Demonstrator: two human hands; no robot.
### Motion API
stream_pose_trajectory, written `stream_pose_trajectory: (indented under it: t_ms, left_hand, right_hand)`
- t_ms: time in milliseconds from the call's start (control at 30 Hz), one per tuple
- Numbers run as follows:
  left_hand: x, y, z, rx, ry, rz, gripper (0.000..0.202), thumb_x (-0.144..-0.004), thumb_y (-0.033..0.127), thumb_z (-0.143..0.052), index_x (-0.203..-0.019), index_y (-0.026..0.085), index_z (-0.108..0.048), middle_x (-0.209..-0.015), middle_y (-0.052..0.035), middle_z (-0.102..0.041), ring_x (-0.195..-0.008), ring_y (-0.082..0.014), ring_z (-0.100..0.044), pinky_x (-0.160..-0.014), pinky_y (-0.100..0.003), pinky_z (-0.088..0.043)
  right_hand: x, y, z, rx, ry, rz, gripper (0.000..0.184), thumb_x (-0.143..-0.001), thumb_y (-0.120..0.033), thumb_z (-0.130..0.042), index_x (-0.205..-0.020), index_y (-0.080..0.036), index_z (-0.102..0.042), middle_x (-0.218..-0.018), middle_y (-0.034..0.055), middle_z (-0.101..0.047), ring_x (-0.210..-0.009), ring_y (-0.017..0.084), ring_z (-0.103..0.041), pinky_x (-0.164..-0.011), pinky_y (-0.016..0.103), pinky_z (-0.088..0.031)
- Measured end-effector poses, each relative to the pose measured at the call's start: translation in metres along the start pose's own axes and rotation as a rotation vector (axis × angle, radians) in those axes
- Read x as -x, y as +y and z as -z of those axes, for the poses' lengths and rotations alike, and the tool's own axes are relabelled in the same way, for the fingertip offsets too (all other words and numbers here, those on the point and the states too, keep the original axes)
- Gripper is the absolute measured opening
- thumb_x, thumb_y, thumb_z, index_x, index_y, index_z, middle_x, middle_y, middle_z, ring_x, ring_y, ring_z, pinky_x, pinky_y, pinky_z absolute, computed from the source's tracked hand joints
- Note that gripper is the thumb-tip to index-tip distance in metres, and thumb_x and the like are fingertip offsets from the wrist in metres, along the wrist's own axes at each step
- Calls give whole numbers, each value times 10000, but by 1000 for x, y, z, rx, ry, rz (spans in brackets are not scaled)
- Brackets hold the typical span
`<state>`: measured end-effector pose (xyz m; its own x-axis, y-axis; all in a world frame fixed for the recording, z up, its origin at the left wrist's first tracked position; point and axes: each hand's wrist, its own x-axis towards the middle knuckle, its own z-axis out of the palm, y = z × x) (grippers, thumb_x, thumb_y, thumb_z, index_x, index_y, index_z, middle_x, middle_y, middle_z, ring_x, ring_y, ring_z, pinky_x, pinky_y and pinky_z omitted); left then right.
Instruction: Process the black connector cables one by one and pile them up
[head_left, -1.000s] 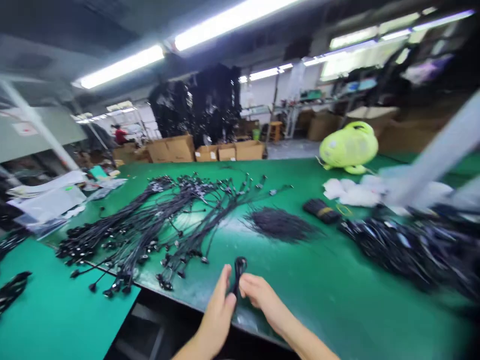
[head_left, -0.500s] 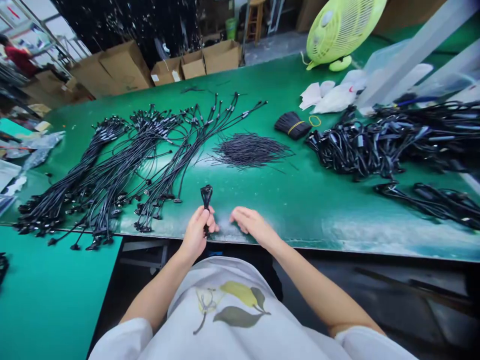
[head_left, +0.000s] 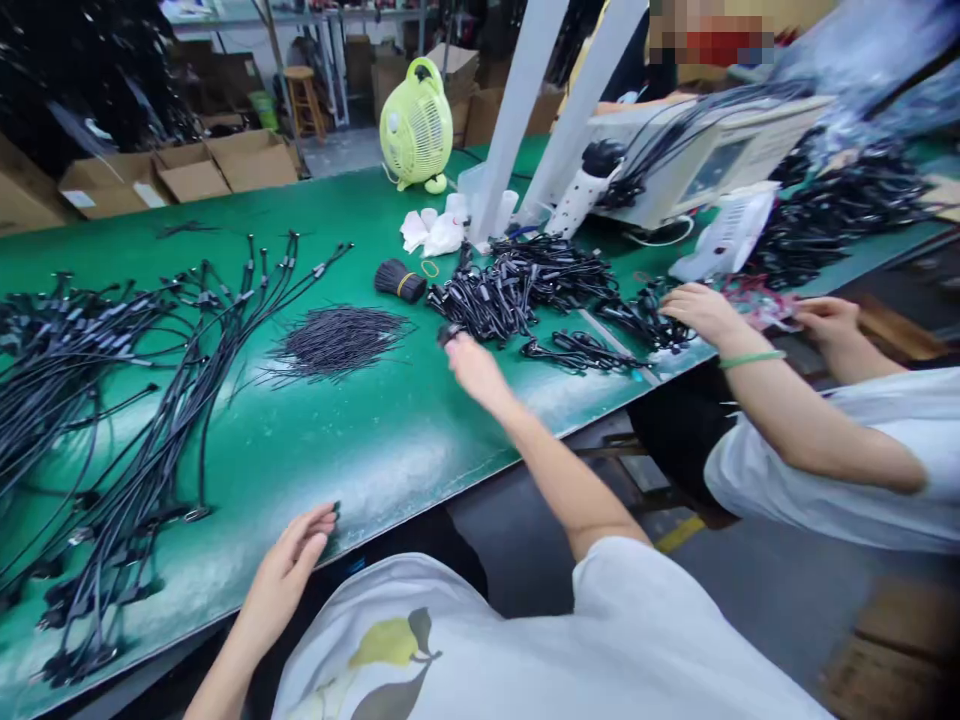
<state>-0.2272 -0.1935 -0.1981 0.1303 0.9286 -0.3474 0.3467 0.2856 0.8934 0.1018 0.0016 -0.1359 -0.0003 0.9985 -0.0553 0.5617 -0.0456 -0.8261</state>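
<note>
Right hand (head_left: 474, 368) holds a black connector (head_left: 450, 334) near tangled cables (head_left: 484, 300)

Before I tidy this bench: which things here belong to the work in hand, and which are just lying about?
Work in hand, it seems:
right hand reaching to the tangled black cable heap
long black cable bundles
fine black wire bunch

Lying about:
lime-green plastic fan
brown cardboard boxes

A yellow-green desk fan (head_left: 415, 125) is stood beyond the far edge of the green counter (head_left: 360, 480) — cardboard boxes (head_left: 225, 165) and a wooden stool (head_left: 301, 100) are seen past it. White uprights (head_left: 517, 110) rise from the counter, a white power strip (head_left: 577, 190) is laid beside them, and a bench-top machine (head_left: 705, 160) is set further right — a co-worker (head_left: 817, 480) is seated nearby.
</note>
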Motion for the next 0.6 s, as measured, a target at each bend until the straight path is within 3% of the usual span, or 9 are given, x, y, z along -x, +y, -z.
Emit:
stream_pose_trajectory:
  t_ms: [100,167,300,467,533,600]
  left_hand:
    - [1,-14,1,-1,59,22,484,-869,518,-505,-1214,198,-614,-1155,-112,-685,-1090,-251,-644,-958,-387,-508]
    - [0,-17,-5,-37,108,7,468,-874,529,-488,-1181,207,-632,-1131,-102,-694,-1033,-244,-665,-921,-384,-526]
    - [-3,-14,-19,-146,174,-11,417,-907,516,-442,-1151,245,-646,-1122,-80,-689,-949,-225,-671,-837,-372,-542]
    - [6,-3,-18,-31,150,-109,356,-943,414,-422,-1120,213,-656,-1075,-89,-688,-921,-195,-673,-811,-317,-545]
    - [10,-1,-5,-54,226,-173,330,-953,367,-419,-1119,208,-655,-1065,-83,-687,-936,-185,-668,-855,-313,-528]
    - [14,-3,16,-161,403,-220,303,-953,330,-431,-1127,210,-648,-1069,-76,-685,-979,-186,-652,-914,-320,-495]
  right_hand:
    - [-53,19,75,174,335,-55,396,-956,-314,-339,-1289,-106,-393,-1223,206,-508,-1150,273,-477,-968,405,-386]
    - [-84,33,99,368,490,-78,541,-924,-341,-410,-1378,-64,-312,-1353,266,-406,-1242,325,-418,-1020,457,-346]
    - [-115,59,96,731,540,-43,747,-916,-512,-412,-1443,2,-289,-1362,332,-402,-1223,377,-414,-961,519,-381]
    - [-95,56,85,746,523,116,882,-905,-644,-209,-1385,64,-426,-1237,420,-475,-1183,429,-439,-950,593,-313]
    - [-86,51,84,702,546,152,899,-862,-686,-219,-1382,2,-472,-1247,440,-442,-1202,487,-413,-876,654,-293]
    - [-79,45,79,650,630,266,830,-834,-683,-255,-1431,-143,-456,-1316,361,-440,-1269,446,-392,-909,617,-293]
